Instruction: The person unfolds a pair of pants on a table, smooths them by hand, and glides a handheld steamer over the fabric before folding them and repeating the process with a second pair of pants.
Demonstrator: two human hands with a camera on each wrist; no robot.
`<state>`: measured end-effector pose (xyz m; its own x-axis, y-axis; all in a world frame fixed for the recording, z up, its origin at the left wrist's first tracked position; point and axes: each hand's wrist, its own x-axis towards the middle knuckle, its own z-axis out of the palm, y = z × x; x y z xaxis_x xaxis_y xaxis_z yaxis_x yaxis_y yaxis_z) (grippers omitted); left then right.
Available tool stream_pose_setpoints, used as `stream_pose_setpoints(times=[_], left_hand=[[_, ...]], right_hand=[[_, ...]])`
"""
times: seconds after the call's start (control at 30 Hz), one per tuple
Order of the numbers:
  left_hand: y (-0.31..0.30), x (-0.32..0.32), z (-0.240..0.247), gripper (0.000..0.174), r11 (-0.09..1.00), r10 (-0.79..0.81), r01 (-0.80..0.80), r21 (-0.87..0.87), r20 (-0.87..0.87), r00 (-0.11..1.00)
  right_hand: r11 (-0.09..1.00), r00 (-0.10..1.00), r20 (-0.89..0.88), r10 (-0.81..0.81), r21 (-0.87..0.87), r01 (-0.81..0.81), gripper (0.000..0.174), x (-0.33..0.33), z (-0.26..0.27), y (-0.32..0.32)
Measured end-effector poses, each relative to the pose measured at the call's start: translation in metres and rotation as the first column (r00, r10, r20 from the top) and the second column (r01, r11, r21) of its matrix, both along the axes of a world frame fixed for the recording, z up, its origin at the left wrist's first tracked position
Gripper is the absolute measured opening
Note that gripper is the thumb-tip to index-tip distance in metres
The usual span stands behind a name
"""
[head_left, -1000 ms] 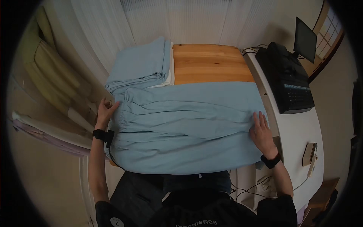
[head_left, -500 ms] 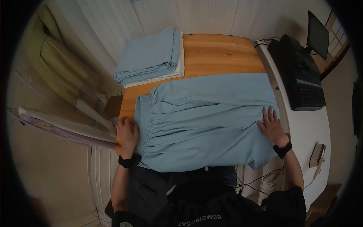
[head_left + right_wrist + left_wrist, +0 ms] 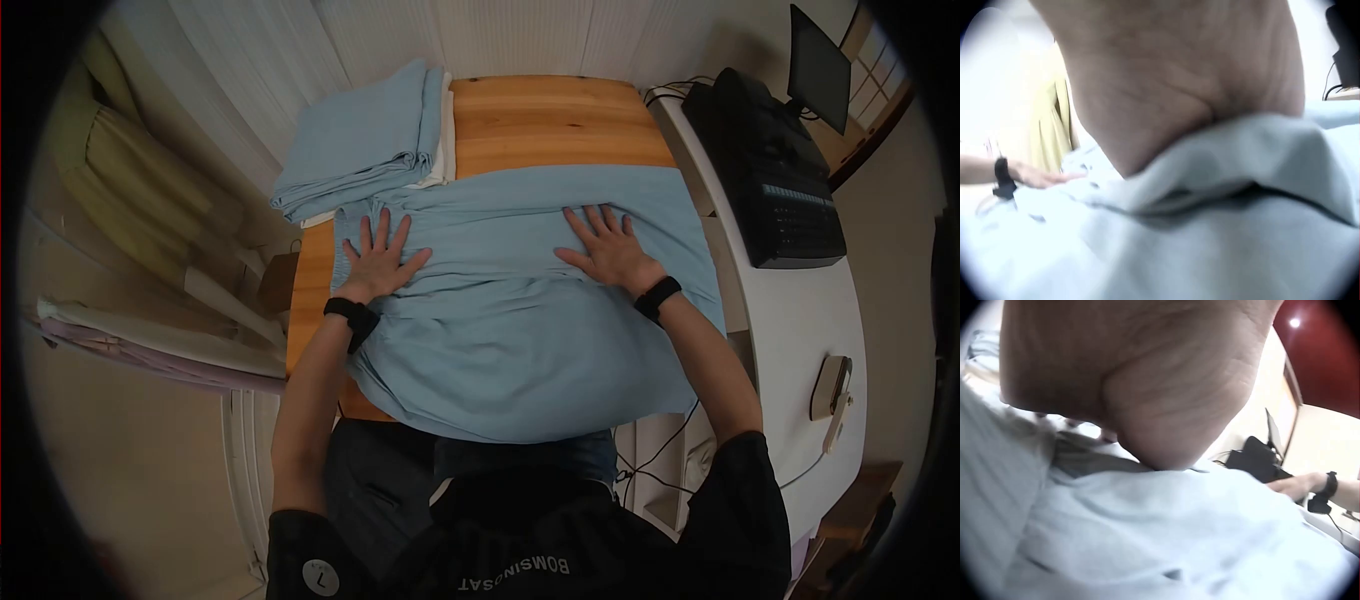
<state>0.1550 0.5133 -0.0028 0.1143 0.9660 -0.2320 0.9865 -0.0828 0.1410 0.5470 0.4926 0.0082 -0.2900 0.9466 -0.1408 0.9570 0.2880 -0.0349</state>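
Note:
A light blue garment [image 3: 520, 320] with a gathered waistband lies spread across the wooden table [image 3: 545, 125], its near edge hanging over the front. My left hand [image 3: 380, 258] presses flat on its left part, fingers spread. My right hand [image 3: 605, 245] presses flat on its upper right part, fingers spread too. In the left wrist view the palm [image 3: 1147, 381] fills the top above the blue garment [image 3: 1172, 537], and the right hand [image 3: 1300, 484] shows far off. In the right wrist view the palm [image 3: 1179, 81] rests on a raised fold of the garment [image 3: 1241, 212].
A stack of folded blue and white cloth [image 3: 365, 140] lies at the table's back left. A black machine [image 3: 770, 180] and a monitor [image 3: 815, 70] stand on the white counter [image 3: 790, 330] to the right. Curtains [image 3: 130, 180] hang at the left.
Both hands left the garment's side edges and moved inward and away from me, onto its upper part. The garment now lies folded narrower and closer to the stack.

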Motion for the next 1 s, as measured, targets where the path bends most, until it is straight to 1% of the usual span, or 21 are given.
stream_pose_setpoints(times=[0.07,0.13,0.2,0.23,0.27,0.33,0.37,0.43,0.5,0.57,0.63,0.7,0.73,0.77,0.8,0.83,0.87,0.9,0.93,0.97,1.0], left_hand=[[0.006,-0.005,0.008,0.093,1.0,-0.025,0.025,0.014,-0.001,1.0],[-0.011,-0.01,0.009,0.09,0.998,-0.06,0.06,-0.012,-0.004,0.998],[-0.053,-0.016,0.025,0.084,0.98,-0.165,0.156,0.126,0.06,0.985],[-0.077,-0.019,0.035,0.083,0.979,-0.179,0.175,0.103,0.033,0.983],[-0.099,-0.022,0.038,0.081,0.979,-0.188,0.187,0.08,0.009,0.982],[-0.138,-0.03,0.023,0.083,0.982,-0.166,0.165,0.093,-0.001,0.986],[-0.151,-0.033,0.019,0.085,0.98,-0.161,0.163,0.117,-0.027,0.987],[-0.166,-0.026,0.018,0.085,0.982,-0.144,0.145,0.119,-0.023,0.989],[-0.176,-0.011,0.016,0.085,0.983,-0.135,0.136,0.123,-0.019,0.991],[-0.176,0.007,0.008,0.086,0.973,-0.077,0.077,0.217,-0.006,0.997],[-0.172,0.019,0.009,0.085,0.971,-0.065,0.061,0.232,0.01,0.998],[-0.172,0.027,0.009,0.084,0.969,-0.058,0.045,0.242,0.047,0.997],[-0.174,0.023,0.011,0.081,0.971,-0.076,0.057,0.232,0.071,0.995],[-0.178,0.018,0.013,0.079,0.973,-0.09,0.068,0.22,0.094,0.991],[-0.185,0.014,0.018,0.073,0.969,-0.107,0.081,0.233,0.105,0.989],[-0.194,0.01,0.019,0.073,0.971,-0.1,0.07,0.229,0.122,0.987],[-0.206,0.004,0.018,0.071,0.965,-0.045,-0.003,0.262,0.175,0.984],[-0.216,0.0,0.017,0.069,0.955,0.009,-0.074,0.286,0.221,0.975],[-0.223,-0.003,0.016,0.065,0.925,0.039,-0.14,0.352,0.281,0.959],[-0.228,-0.006,0.011,0.065,0.929,0.041,-0.138,0.345,0.275,0.961],[-0.233,-0.008,0.001,0.062,0.879,0.144,-0.303,0.368,0.4,0.905]], right_hand=[[0.999,0.999,-0.032,0.01,0.039,-0.009,0.081,0.009,0.002,0.012],[0.999,0.988,-0.152,-0.018,-0.048,0.011,0.079,0.017,0.003,0.001],[0.997,0.987,-0.145,-0.069,-0.026,0.066,0.076,0.014,0.05,-0.066],[0.988,0.978,-0.15,-0.143,-0.08,0.132,0.075,0.016,0.063,-0.099],[0.972,0.967,-0.147,-0.21,-0.134,0.191,0.074,0.022,0.064,-0.127],[0.966,0.975,-0.02,-0.222,-0.139,0.217,0.076,0.046,0.036,-0.167],[0.967,0.976,-0.021,-0.215,-0.144,0.21,0.076,0.057,0.024,-0.173],[0.978,0.979,0.027,-0.202,0.049,0.2,0.077,0.075,0.003,-0.18],[0.974,0.973,0.035,-0.228,0.016,0.228,0.08,0.088,0.002,-0.161],[0.972,0.975,-0.011,-0.221,0.082,0.221,0.08,0.106,-0.004,-0.137],[0.968,0.97,0.035,-0.239,0.087,0.235,0.079,0.114,0.008,-0.118],[0.972,0.973,0.016,-0.228,-0.056,0.229,0.079,0.122,0.026,-0.111],[0.978,0.978,-0.034,-0.204,-0.059,0.202,0.072,0.132,0.029,-0.117],[0.976,0.977,-0.014,-0.211,-0.057,0.21,0.072,0.135,0.045,-0.13],[0.967,0.964,-0.081,-0.255,-0.018,0.255,0.068,0.135,0.072,-0.147],[0.956,0.946,-0.15,-0.289,0.016,0.294,0.064,0.132,0.096,-0.164],[0.88,0.904,-0.136,-0.405,0.209,0.425,0.061,0.138,0.111,-0.185],[0.756,0.846,-0.15,-0.512,0.388,0.527,0.058,0.153,0.118,-0.211],[0.598,0.757,-0.149,-0.637,0.524,0.606,0.058,0.185,0.115,-0.241],[0.437,0.616,-0.08,-0.784,0.633,0.639,0.058,0.217,0.115,-0.27],[0.339,0.49,-0.061,-0.87,0.646,0.683,0.062,0.267,0.105,-0.309]])
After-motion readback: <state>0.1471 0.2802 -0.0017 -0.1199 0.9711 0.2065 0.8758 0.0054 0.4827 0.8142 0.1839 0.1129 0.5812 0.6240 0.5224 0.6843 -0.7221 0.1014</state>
